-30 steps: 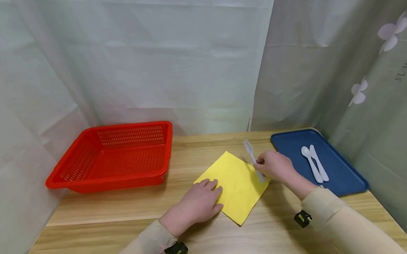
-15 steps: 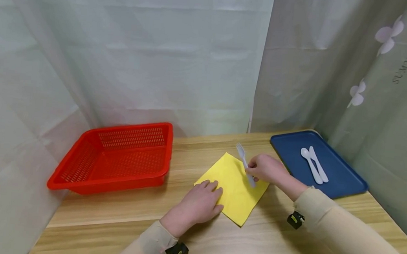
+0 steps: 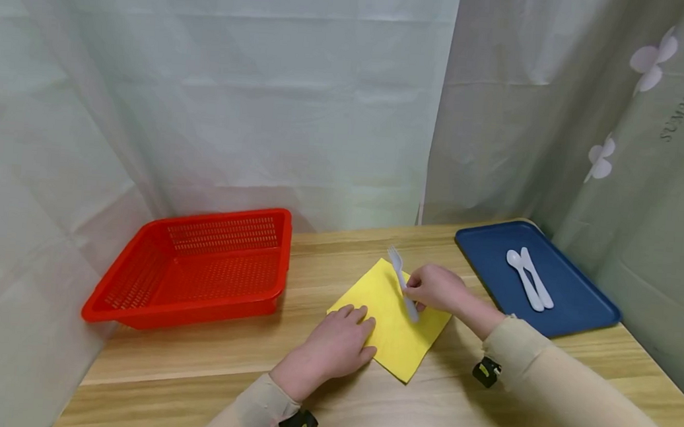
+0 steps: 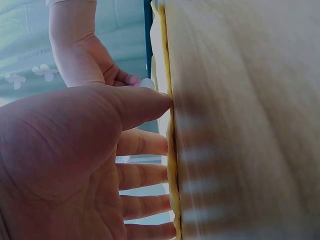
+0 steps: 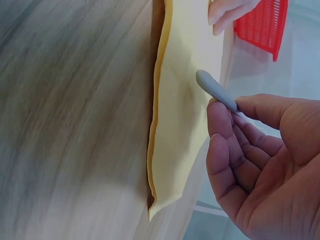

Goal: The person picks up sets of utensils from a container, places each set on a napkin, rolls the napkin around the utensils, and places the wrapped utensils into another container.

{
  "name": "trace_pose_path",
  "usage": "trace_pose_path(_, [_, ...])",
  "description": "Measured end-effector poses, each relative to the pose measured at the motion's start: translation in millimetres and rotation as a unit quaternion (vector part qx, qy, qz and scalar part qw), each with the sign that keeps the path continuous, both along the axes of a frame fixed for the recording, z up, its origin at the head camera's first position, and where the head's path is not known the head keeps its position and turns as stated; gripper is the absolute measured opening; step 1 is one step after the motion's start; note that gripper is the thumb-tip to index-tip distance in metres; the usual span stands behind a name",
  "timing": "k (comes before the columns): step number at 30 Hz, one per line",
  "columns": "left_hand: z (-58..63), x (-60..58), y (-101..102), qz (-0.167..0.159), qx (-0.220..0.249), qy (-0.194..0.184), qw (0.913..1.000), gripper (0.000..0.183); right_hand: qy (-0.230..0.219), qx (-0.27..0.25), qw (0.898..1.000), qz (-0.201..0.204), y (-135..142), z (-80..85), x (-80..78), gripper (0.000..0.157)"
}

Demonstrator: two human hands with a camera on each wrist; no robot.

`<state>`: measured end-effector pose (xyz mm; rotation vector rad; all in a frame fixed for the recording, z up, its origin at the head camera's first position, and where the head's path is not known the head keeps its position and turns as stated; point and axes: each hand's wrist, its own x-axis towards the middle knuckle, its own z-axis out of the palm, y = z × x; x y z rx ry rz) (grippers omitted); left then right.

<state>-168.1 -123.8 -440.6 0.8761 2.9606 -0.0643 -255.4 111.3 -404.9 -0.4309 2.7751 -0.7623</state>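
A folded yellow napkin [image 3: 389, 336] lies turned cornerwise on the wooden table. My left hand [image 3: 342, 339] rests on its left corner, fingers straight and spread, fingertips pressing the edge in the left wrist view. Between thumb and fingers my right hand [image 3: 438, 290] pinches a white plastic fork [image 3: 397, 262] by its handle, tines pointing away from me. The handle end [image 5: 212, 89] hangs just above the napkin in the right wrist view. On the blue tray [image 3: 488, 257] at the right lie a white spoon [image 3: 525, 279] and a white knife [image 3: 537, 277], side by side.
A red plastic basket [image 3: 192, 309] with slotted sides stands at the back left. Pale curtains [image 3: 302, 105] hang behind the table and along both sides. Bare wood of the table [image 3: 201, 356] shows in front of the basket.
My right hand has carried the fork leftward and a little toward me, from the napkin's right corner to over its middle. The left hand stays in place on the napkin.
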Motion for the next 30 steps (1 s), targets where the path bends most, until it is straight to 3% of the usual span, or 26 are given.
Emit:
trace_pose_path(6, [-1.0, -0.4, -1, -0.008, -0.002, 0.017, 0.9998, 0.055, -0.010, -0.011, 1.000, 0.010, -6, -3.4, -1.2, 0.020])
trace_pose_path(18, [1.5, 1.3, 0, -0.002, 0.004, 0.001, 1.0000, 0.056, -0.023, -0.038, 0.999, 0.010, -16, -6.7, -0.1, 0.021])
trace_pose_path(30, [1.5, 1.0, -1, -0.003, 0.003, 0.003, 1.0000, 0.055, -0.029, -0.031, 0.999, -0.005, -25, -11.4, 1.0, 0.023])
